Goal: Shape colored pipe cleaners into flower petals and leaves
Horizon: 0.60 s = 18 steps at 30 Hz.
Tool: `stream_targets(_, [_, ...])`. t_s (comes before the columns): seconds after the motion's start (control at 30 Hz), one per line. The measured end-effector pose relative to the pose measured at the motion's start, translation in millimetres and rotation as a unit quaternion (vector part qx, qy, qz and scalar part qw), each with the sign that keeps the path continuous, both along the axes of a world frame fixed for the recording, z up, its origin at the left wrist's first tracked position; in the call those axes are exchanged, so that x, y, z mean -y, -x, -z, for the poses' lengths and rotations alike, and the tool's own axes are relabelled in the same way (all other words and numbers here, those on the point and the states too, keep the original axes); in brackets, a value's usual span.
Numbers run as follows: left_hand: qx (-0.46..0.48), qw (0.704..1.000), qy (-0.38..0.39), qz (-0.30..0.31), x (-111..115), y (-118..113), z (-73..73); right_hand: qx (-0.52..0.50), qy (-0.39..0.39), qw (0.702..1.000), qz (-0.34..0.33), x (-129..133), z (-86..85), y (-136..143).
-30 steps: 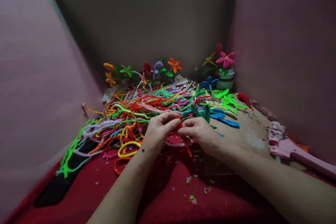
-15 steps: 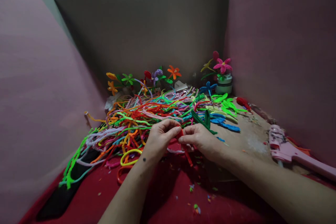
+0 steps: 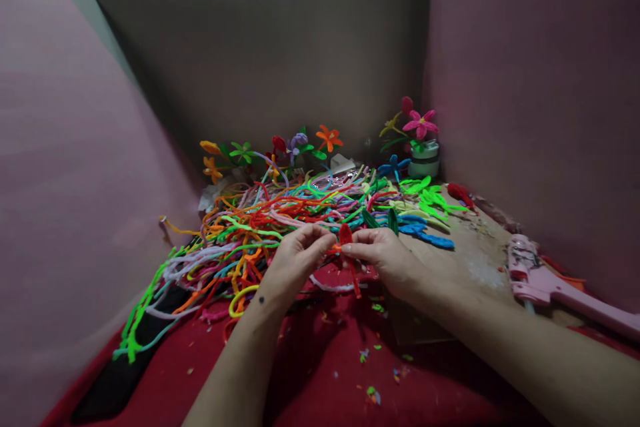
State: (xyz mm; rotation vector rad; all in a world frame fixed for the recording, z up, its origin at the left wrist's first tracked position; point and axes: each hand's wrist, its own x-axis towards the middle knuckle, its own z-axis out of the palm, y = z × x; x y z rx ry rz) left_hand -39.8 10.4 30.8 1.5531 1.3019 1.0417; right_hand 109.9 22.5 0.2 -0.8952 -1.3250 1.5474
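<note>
Between my two hands is a red pipe cleaner (image 3: 346, 235), bent into a narrow petal-like loop at the top with a tail hanging below. My left hand (image 3: 304, 250) pinches an orange-red end of it between thumb and fingers. From the other side, my right hand (image 3: 375, 252) pinches the red piece near its middle, fingers closed. Behind both hands spreads a heap of loose pipe cleaners (image 3: 300, 207) in many colours. Dark green leaf shapes (image 3: 393, 221) stand just beyond my right hand.
A pink glue gun (image 3: 537, 283) lies at the right. Yellow-handled scissors (image 3: 243, 300) are partly behind my left forearm. Finished flowers (image 3: 329, 138) line the back, some by a pale jar (image 3: 424, 160). Blue petals (image 3: 425, 237) rest on the board. Clippings dot the red cloth (image 3: 320, 373).
My hands have moved slightly apart, the left one to the left. The red loop now shows upright between them, with an orange-red strand reaching to my left fingers.
</note>
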Motion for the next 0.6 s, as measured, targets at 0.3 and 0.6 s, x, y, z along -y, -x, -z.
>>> stream_targets(0.3, [-0.143, 0.956, -0.242, -0.084, 9.9, -12.8, 13.5, -0.099, 0.046, 0.992, 0.062, -4.2, 4.0, 2.3])
stream_targets(0.6, [0.163, 0.986, 0.015, 0.021, -0.4, -15.9, 22.9, -0.252, 0.119, 0.96, 0.025, -4.2, 2.3, 3.7])
